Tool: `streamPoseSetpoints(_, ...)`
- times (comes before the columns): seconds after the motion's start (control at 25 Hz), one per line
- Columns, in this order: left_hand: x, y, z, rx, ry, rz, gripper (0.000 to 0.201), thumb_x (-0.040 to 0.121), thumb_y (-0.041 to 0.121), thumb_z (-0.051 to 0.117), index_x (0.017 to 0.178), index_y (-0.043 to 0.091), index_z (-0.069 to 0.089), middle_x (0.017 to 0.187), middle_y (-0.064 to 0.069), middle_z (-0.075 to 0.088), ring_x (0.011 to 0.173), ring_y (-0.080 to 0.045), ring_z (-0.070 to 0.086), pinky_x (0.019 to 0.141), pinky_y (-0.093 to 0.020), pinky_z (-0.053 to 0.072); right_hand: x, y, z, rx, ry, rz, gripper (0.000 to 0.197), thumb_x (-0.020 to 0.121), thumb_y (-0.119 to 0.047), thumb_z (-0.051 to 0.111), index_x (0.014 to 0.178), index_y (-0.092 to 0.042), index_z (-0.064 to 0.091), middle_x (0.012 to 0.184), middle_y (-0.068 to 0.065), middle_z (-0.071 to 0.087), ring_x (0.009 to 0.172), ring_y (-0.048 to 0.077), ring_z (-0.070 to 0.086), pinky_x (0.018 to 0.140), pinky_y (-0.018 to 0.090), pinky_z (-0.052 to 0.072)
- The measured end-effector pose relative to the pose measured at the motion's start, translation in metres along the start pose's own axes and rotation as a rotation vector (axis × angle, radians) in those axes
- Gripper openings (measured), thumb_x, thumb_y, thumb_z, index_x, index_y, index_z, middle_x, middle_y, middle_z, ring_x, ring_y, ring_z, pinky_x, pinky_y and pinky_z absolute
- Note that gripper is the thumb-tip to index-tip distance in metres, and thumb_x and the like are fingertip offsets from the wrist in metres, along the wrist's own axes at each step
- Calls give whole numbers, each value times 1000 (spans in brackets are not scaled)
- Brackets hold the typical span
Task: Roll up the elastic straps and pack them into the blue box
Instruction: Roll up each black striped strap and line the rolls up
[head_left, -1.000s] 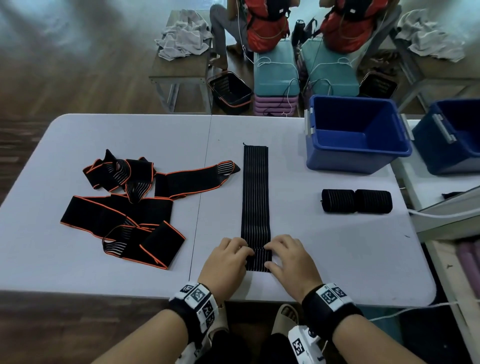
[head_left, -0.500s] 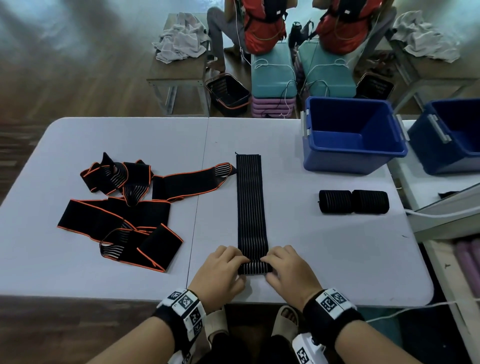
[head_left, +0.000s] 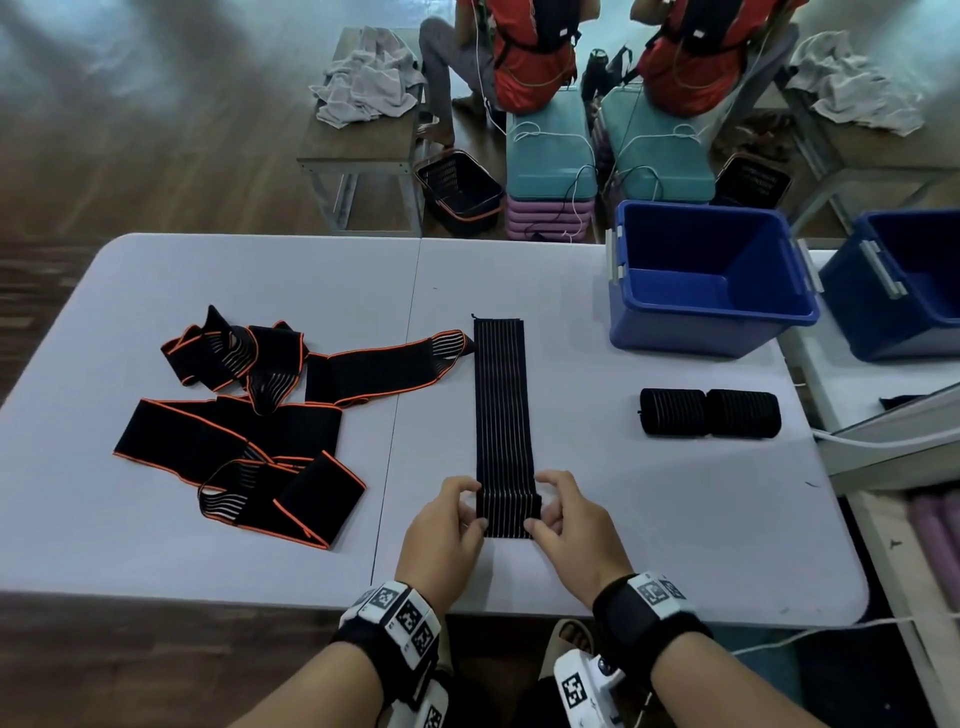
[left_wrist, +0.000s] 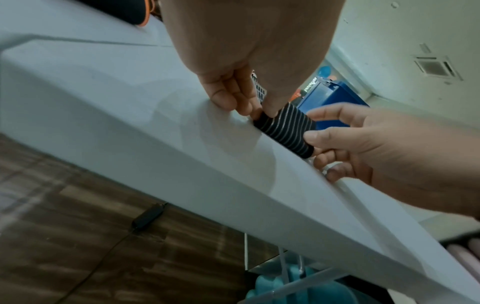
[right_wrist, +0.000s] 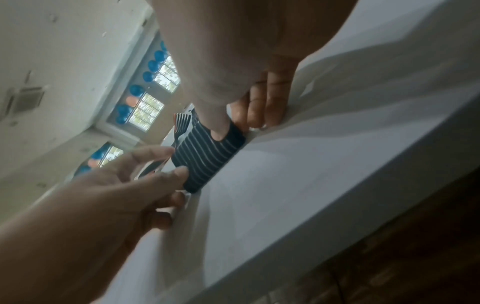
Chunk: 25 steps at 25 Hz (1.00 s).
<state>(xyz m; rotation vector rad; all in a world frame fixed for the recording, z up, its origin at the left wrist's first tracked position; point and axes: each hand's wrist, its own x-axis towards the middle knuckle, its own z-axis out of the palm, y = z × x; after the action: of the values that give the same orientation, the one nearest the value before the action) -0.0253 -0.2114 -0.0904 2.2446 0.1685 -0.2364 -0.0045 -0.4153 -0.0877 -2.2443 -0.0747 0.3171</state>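
A black striped elastic strap (head_left: 503, 405) lies flat along the middle of the white table (head_left: 291, 280). Its near end is curled into a small roll (head_left: 509, 514) (left_wrist: 284, 130) (right_wrist: 207, 156). My left hand (head_left: 452, 525) pinches the roll's left end, and my right hand (head_left: 566, 525) pinches its right end. Two finished black rolls (head_left: 709, 420) lie side by side to the right. The blue box (head_left: 706, 280) stands open at the far right of the table; its floor shows bare. Black straps with orange edging (head_left: 244, 426) lie tangled on the left.
A second blue box (head_left: 904, 280) stands on a neighbouring surface at the far right. Beyond the table are benches with grey cloths (head_left: 363, 88), black baskets (head_left: 460, 187), teal stools (head_left: 550, 150) and two seated people in red vests.
Both hands have rolled the strap's near end over into a small roll and shifted to its two ends. The flat part of the strap has become shorter.
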Motion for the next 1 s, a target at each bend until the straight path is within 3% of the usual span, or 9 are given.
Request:
streamPoseSetpoints(0.16, 7, -2, -2, 224, -4, 132, 35, 95, 28, 65, 129, 30, 58, 92, 13, 62, 92, -9, 56, 75, -23, 43, 3, -3, 0, -309, 9, -185, 40, 95, -27, 65, 134, -23, 60, 93, -5, 65, 86, 16, 61, 73, 30, 52)
streamPoseSetpoints(0.32, 6, -10, -9, 444, -107, 287, 58, 91, 44, 65, 144, 23, 51, 113, 5, 61, 106, -19, 54, 85, -33, 52, -1, 1, -2, -496, 17, -365, 53, 89, -35, 71, 133, -8, 64, 102, 3, 68, 92, 24, 63, 72, 33, 57)
streamPoseSetpoints(0.4, 4, -12, -12, 524, -125, 345, 61, 87, 37, 69, 144, 19, 53, 113, 1, 61, 103, -23, 57, 84, -36, 55, -6, 3, -3, -542, -43, -382, 62, 82, -36, 73, 136, -6, 61, 106, 3, 66, 94, 23, 62, 76, 33, 58)
streamPoseSetpoints(0.48, 0, -14, -12, 492, -76, 363, 51, 86, 22, 71, 135, 16, 63, 106, -1, 65, 95, -25, 61, 77, -37, 56, -8, 4, -4, -530, -74, -375, 56, 81, -23, 73, 134, -7, 62, 107, 3, 65, 96, 23, 63, 79, 34, 58)
streamPoseSetpoints(0.64, -12, -12, -8, 314, -47, 219, 28, 95, 22, 65, 122, 22, 72, 99, 5, 67, 95, -19, 59, 78, -32, 51, -8, 4, -5, -243, -147, -183, 32, 93, -22, 67, 124, -16, 70, 96, -3, 67, 91, 13, 62, 83, 27, 51)
streamPoseSetpoints(0.72, -13, -8, -6, 221, -33, 105, 14, 96, 28, 64, 104, 25, 76, 91, 7, 66, 90, -15, 59, 78, -29, 47, -6, 1, -7, -95, -112, -56, 8, 91, -26, 70, 95, -25, 77, 73, -14, 63, 72, 5, 59, 71, 26, 50)
streamPoseSetpoints(0.84, -2, -1, -6, 177, 10, -34, 16, 96, 35, 65, 93, 24, 76, 88, 7, 69, 88, -12, 62, 78, -26, 45, 2, -4, -5, 120, -96, 189, 32, 88, -28, 73, 58, -25, 62, 50, -12, 51, 50, 5, 48, 51, 31, 53)
streamPoseSetpoints(0.92, 6, 3, -8, 148, 24, -85, 15, 94, 37, 67, 90, 24, 75, 88, 9, 70, 87, -11, 63, 80, -28, 48, 10, -8, -5, 205, -46, 293, 29, 85, -28, 77, 59, -26, 64, 54, -10, 59, 50, 7, 54, 48, 31, 56)
streamPoseSetpoints(1.0, 12, 4, -10, 90, 53, -98, 7, 91, 35, 71, 90, 29, 67, 85, 10, 67, 81, -7, 63, 77, -30, 52, 16, -11, -6, 180, 15, 276, 14, 82, -29, 79, 79, -24, 67, 71, -5, 66, 61, 13, 61, 58, 34, 59)
